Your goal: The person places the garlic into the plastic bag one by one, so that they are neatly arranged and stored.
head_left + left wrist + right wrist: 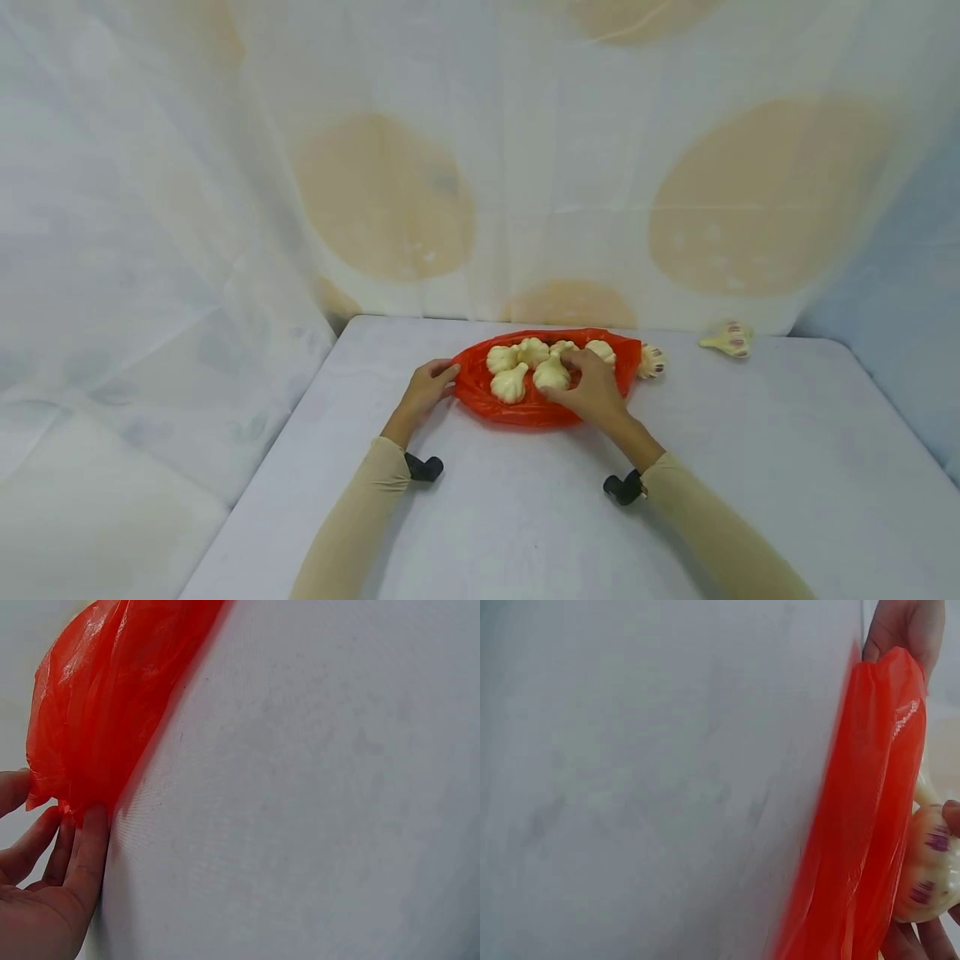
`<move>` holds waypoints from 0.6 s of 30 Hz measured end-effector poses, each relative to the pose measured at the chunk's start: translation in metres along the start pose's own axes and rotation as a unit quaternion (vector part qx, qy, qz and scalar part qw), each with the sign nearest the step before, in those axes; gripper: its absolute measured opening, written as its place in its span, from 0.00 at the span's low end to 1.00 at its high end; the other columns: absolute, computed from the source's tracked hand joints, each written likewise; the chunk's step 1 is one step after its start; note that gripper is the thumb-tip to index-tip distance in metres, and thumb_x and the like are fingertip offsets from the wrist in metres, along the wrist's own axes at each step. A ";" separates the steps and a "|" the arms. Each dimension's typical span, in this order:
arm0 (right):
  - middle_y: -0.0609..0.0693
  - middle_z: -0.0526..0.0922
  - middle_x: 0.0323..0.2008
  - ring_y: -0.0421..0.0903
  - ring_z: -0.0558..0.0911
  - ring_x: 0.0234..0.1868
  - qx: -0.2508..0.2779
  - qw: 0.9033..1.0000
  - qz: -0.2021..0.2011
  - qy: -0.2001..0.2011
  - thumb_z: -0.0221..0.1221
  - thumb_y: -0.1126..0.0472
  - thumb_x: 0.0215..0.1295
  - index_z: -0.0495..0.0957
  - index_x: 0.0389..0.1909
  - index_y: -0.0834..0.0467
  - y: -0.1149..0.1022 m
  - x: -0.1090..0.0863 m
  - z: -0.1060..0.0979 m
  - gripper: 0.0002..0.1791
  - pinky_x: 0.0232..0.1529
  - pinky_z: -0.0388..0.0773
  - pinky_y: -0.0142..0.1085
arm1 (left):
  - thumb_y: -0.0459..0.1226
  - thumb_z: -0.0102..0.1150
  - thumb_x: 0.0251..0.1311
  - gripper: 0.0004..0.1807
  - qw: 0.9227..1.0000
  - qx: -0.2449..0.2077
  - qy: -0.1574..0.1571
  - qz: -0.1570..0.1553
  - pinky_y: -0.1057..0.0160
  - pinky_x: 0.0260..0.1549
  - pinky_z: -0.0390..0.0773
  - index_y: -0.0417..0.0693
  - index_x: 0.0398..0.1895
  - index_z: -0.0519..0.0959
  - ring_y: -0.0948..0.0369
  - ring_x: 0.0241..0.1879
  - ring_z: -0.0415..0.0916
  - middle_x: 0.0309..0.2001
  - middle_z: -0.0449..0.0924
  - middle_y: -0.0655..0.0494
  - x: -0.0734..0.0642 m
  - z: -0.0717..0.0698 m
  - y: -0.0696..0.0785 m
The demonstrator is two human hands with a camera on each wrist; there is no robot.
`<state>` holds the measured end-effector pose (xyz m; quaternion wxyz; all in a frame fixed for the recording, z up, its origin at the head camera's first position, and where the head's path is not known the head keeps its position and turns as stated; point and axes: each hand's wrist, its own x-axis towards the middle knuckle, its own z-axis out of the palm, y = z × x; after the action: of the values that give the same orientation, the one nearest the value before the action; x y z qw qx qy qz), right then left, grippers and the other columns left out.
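Note:
A red plastic bag (pixel 525 415) lies spread open on the table with several cream garlic bulbs (pixel 509 384) inside it. At its left end my left hand (pixel 431 383) holds the bag's edge; in the left wrist view, thumb and fingers (pixel 91 851) stand on either side of the gathered red plastic (pixel 97 727). My right hand (pixel 594 390) grips a garlic bulb (pixel 551 374) over the right half of the bag. Purple streaks mark that bulb (pixel 928 862) in the right wrist view, where part of the hand is cut off by the frame.
One garlic bulb (pixel 652 362) lies just outside the bag's right end. Another bulb (pixel 729 339) rests farther right near the table's back edge. The white-covered table (pixel 510 533) meets a hanging patterned cloth (pixel 555 242) at the back.

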<state>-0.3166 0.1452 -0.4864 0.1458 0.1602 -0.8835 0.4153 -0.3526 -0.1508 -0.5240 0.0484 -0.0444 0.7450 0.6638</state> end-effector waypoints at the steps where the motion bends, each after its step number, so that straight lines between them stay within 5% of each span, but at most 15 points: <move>1: 0.46 0.74 0.39 0.46 0.72 0.41 -0.003 1.000 -0.001 0.000 0.69 0.45 0.36 0.73 0.47 0.56 0.000 0.000 0.001 0.34 0.42 0.73 0.42 | 0.46 0.55 0.54 0.20 1.000 0.000 0.000 0.001 0.63 0.37 0.76 0.49 0.49 0.72 0.58 0.44 0.72 0.46 0.72 0.52 0.000 0.000 0.000; 18: 0.47 0.75 0.41 0.44 0.74 0.40 -0.010 1.000 0.001 -0.011 0.69 0.46 0.36 0.73 0.45 0.57 -0.004 0.001 0.016 0.33 0.42 0.74 0.39 | 0.45 0.55 0.54 0.18 1.000 0.001 0.007 -0.004 0.63 0.37 0.76 0.49 0.47 0.73 0.58 0.44 0.72 0.45 0.73 0.53 -0.002 0.002 -0.001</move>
<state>-0.3178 0.1303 -0.4936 0.1370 0.1623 -0.8892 0.4052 -0.3501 -0.1491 -0.5246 0.0462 -0.0516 0.7461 0.6622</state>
